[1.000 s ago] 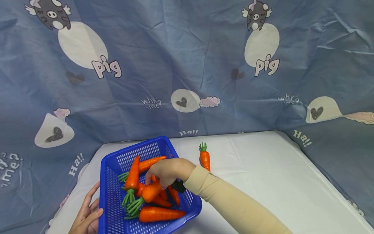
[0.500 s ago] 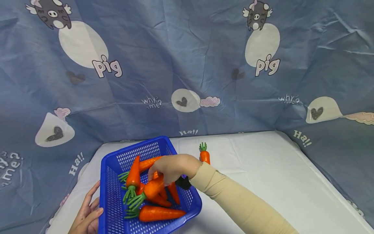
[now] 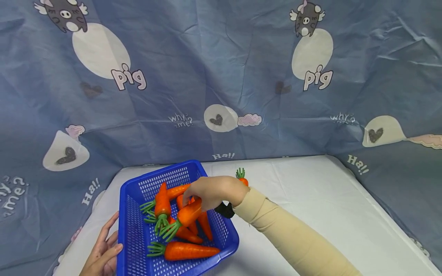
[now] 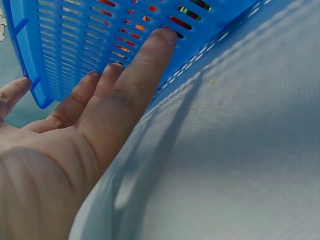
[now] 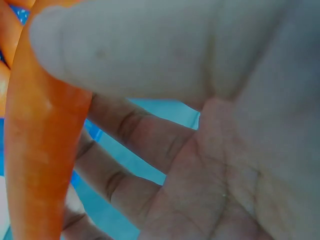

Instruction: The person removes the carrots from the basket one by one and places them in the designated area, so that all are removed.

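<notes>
My right hand holds an orange carrot with green stalks, thumb and fingers around its body, over a blue perforated basket. In the right wrist view the thumb lies across this carrot with fingers behind it. Several more carrots lie in the basket, among them one along the front and one pointing away at the left. My left hand rests against the basket's left side; in the left wrist view its extended fingers touch the slotted wall.
Another carrot lies on the white tabletop right of the basket, partly hidden by my right wrist. A blue printed cloth hangs behind the table. A black device sits under my right wrist.
My right hand has moved up and to the right, taking the held carrot with it. The left carrot in the basket has shifted slightly. My left hand stays against the basket.
</notes>
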Tool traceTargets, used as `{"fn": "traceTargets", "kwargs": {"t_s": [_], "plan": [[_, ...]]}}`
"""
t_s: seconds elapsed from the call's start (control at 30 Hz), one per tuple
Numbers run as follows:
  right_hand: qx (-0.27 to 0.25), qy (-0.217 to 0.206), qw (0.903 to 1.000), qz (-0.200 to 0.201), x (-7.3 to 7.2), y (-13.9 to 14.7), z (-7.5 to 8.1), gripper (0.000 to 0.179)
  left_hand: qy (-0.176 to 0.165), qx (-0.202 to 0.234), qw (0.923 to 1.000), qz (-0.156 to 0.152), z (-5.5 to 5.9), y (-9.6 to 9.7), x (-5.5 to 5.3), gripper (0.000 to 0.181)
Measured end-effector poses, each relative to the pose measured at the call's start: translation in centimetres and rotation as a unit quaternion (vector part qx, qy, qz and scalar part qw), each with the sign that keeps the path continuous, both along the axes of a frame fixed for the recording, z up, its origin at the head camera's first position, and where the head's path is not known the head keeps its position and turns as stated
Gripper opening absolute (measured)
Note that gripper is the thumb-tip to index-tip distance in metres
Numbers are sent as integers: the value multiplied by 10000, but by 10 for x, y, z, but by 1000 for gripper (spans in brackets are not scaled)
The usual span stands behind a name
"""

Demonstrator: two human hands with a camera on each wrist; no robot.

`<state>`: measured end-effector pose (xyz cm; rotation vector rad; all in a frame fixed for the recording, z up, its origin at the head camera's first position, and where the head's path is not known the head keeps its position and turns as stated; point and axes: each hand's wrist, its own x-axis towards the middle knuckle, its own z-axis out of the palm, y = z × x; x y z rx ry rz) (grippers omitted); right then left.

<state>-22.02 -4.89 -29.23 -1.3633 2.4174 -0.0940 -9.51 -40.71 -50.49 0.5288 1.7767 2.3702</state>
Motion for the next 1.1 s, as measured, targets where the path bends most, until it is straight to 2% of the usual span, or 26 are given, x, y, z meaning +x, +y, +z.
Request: {"fn": "traceTargets", "kwargs": {"t_s": [0.23, 0.37, 0.87, 1.1], "plan": [[32, 243, 9997, 0, 0, 12, 5, 36, -232, -339, 9985, 371, 2, 2, 2, 73], [61, 293, 9994, -178, -1, 20, 6, 36, -303, -416, 9976, 463, 2, 2, 3, 73], [85, 606, 9930, -1008, -7, 52, 13, 40, -255, -348, 9982, 418, 2, 3, 2, 73], [9, 684, 9924, -1026, -13, 68, 14, 43, -119, -230, 9992, 292, 1, 3, 2, 73]]}}
